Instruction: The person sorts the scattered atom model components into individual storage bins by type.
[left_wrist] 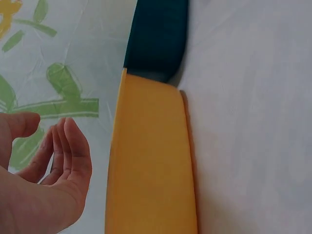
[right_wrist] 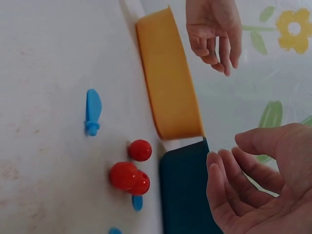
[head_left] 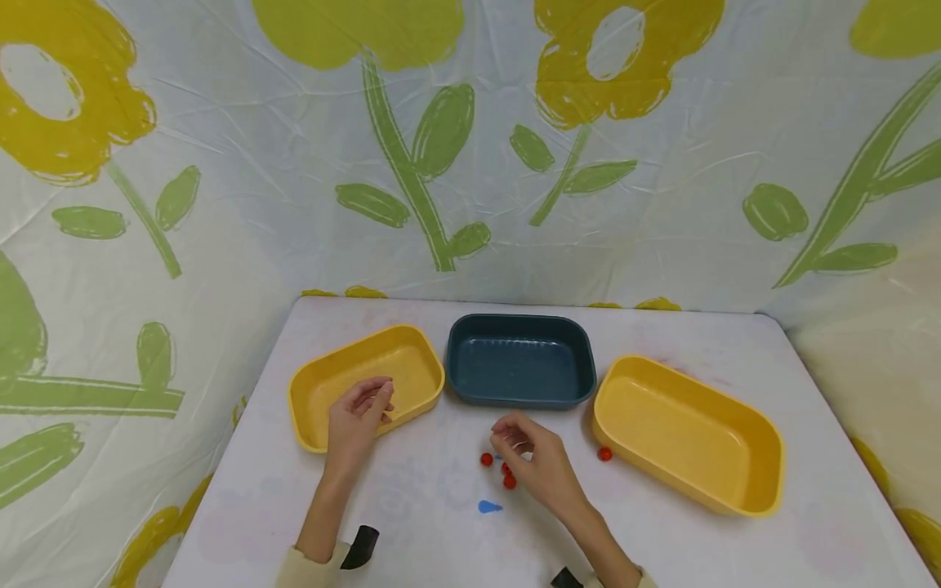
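Observation:
My left hand (head_left: 358, 420) hovers over the near side of the left yellow bin (head_left: 413, 363). Its thumb stands apart from loosely bent fingers (left_wrist: 78, 146), with nothing between them. Just in front of the dark teal bin (head_left: 522, 367), my right hand (head_left: 542, 464) is held above the table. In the right wrist view its thumb and relaxed fingers (right_wrist: 236, 178) have a gap between them and hold nothing. Close below lie several small red balls (right_wrist: 140, 150), two of them bunched together. A blue leaf-shaped piece with a peg end (right_wrist: 93, 111) lies nearer me.
A second yellow bin (head_left: 691, 433) stands at an angle on the right, with one red ball (head_left: 604, 454) against its near left corner. Other blue pieces (right_wrist: 137, 202) lie by the bunched balls, partly hidden. Flower-printed cloth (head_left: 309, 163) hangs behind the table.

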A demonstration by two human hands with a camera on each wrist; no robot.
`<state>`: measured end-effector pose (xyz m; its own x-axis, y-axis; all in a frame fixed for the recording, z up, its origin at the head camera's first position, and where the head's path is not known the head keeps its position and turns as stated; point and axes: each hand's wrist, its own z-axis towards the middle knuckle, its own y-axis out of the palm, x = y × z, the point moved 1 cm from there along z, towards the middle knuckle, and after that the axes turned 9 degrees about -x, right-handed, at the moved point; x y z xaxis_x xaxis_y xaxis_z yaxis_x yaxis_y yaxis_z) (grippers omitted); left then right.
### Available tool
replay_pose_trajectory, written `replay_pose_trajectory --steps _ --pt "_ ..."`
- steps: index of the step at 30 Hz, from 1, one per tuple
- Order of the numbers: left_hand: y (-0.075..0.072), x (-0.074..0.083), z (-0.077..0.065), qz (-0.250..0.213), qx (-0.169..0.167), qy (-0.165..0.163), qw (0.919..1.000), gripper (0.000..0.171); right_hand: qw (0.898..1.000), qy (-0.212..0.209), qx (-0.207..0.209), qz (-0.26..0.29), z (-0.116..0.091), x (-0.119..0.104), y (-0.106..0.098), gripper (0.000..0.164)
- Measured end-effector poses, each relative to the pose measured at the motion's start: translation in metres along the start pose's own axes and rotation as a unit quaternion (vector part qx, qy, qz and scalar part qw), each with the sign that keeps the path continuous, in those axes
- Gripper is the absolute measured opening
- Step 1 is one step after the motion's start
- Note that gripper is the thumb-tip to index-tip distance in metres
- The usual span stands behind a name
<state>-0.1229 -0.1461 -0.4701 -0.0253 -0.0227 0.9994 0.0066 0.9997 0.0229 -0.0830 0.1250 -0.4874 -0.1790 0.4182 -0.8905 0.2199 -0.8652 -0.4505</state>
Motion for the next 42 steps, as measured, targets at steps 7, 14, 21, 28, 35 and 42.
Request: replay_pose_trajectory --steps 7,14,21,28,35,42 --pt "0.021 0.009 -0.008 -0.02 -0.024 -0.002 0.9995 0.03 0.999 0.046 0.007 -0.011 -0.011 0.009 0.0 0.015" --pt "0.035 0.002 -0.008 -0.025 -0.044 0.008 0.9987 0.029 0.998 0.065 0.02 -0.018 -0.02 0.019 -0.002 0.015" --pt "0.05 -0.004 -0.008 -0.025 -0.055 -0.004 0.9982 0.029 0.995 0.093 0.03 -0.031 -0.026 0.028 -0.006 0.019" --pt "0.064 -0.017 -0.006 -0.017 -0.061 -0.006 0.9979 0.03 0.99 0.13 0.03 -0.049 -0.031 0.035 -0.011 0.021" --pt "0.079 -0.042 0.0 -0.005 -0.056 -0.025 0.9981 0.03 0.989 0.132 0.036 -0.063 -0.036 0.042 -0.015 0.025" --pt "0.091 -0.052 0.002 -0.006 -0.054 -0.046 0.9975 0.032 0.987 0.13 0.041 -0.081 -0.04 0.047 -0.017 0.026"
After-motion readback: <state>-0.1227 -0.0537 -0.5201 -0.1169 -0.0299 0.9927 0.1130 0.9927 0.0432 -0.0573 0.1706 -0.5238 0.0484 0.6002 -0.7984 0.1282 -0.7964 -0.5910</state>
